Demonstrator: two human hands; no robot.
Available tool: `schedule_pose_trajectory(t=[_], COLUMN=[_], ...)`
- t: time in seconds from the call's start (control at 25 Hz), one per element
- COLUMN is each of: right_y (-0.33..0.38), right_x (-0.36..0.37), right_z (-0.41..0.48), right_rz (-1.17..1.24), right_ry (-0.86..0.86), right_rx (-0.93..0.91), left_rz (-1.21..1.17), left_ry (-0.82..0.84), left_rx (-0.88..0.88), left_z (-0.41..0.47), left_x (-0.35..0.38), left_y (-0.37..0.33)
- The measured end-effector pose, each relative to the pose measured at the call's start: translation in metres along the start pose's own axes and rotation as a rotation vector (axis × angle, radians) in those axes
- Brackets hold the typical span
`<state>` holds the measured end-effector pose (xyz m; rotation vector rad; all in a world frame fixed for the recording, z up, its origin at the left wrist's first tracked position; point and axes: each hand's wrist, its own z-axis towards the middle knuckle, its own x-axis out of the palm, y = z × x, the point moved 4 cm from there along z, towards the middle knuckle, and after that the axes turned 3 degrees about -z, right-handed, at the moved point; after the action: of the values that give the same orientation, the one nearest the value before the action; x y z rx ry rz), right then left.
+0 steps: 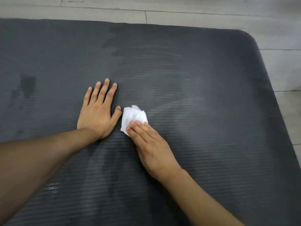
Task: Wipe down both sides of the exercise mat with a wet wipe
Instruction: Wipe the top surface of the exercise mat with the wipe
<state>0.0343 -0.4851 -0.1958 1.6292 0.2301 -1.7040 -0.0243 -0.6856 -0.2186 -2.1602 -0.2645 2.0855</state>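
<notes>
- Head view looks down on a dark grey, ribbed exercise mat (211, 79) spread flat on a pale plank floor (162, 7). One rounded corner of the mat shows at the upper right.
- Palm down on the mat lies the left hand (97, 111), fingers straight and slightly spread, holding nothing.
- Just to its right, the right hand (151, 144) reaches forward with straight fingers laid flat on the near edge of the wet wipe (133, 115), pressing it to the mat. Its thumb is hidden, and no finger that shows curls round the wipe.
- White and crumpled, the wipe sits near the middle of the mat, touching the right fingertips and just beside the tip of the left thumb.
- Beyond both hands, darker bands (146, 53) cross the ribs, and a dark patch (28, 85) lies well off to the left. These look like damp streaks, though the soft focus leaves that unsure.
- Near the left forearm, small shiny spots (52, 187) glint on the mat.
</notes>
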Motion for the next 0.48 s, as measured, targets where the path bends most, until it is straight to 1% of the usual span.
schedule_pose_trajectory(t=[0.04,0.08,0.12,0.16,0.28,0.32,0.36,0.4,0.44,0.48], right_y=[-0.004,-0.022,-0.045,-0.07,-0.162,-0.175,-0.176,-0.161,-0.136,-0.098], right_x=[0.002,-0.004,-0.011,-0.023,-0.069,-0.08,-0.08,-0.073,-0.058,-0.037], right_z=[-0.006,-0.009,-0.011,-0.015,-0.04,-0.045,-0.044,-0.033,-0.017,0.0], right_rz=[0.013,0.011,0.008,0.018,-0.003,-0.054,-0.107,-0.092,-0.04,0.005], right_ry=[0.077,0.113,0.107,0.07,-0.121,-0.175,-0.227,-0.284,-0.297,-0.256], right_rx=[-0.106,-0.155,-0.14,-0.042,0.538,0.717,0.838,0.883,0.802,0.619], left_rz=[0.003,0.006,0.009,0.012,0.026,0.032,0.041,0.053,0.068,0.078], left_ry=[0.012,0.024,0.033,0.043,0.055,0.055,0.057,0.058,0.054,0.046], left_rx=[0.006,0.009,0.008,0.008,0.009,0.01,0.011,0.012,0.011,0.007], left_z=[0.0,0.0,0.001,0.002,0.001,0.001,0.001,0.001,0.0,-0.003], left_x=[0.0,0.0,0.0,0.001,0.002,0.003,0.004,0.004,0.002,-0.001], left_y=[0.0,0.001,0.002,0.003,0.004,0.004,0.003,0.002,0.0,-0.001])
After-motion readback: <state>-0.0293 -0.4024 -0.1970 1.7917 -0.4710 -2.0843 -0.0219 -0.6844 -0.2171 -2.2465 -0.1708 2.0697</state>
